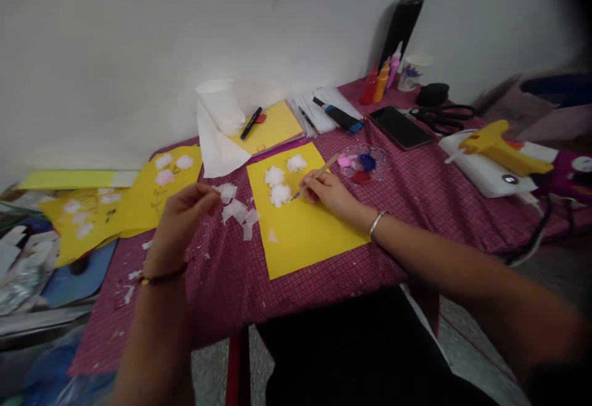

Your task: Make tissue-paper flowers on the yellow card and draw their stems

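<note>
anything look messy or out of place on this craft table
Mostly small mess: white paper scraps lie loose on the checked tablecloth beside the yellow sheet, with tiny bits scattered toward the near left edge. Nothing looks spilled or broken.

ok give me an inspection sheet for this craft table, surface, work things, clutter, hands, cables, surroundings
surface: low table under a red checked cloth, dotted with white paper scraps.
work things: yellow sheet with three white tissue puffs; thin brush; white tissue squares beside the sheet.
clutter: paint palette, phone, scissors, yellow glue gun, paint bottles, black marker, finished yellow sheets at left.
hands: left hand raised, fingers pinched together above the cloth; right hand holds the brush, tip at a puff.
cables: dark cord hanging off the right edge.
surroundings: plain white wall; grey floor.
</note>
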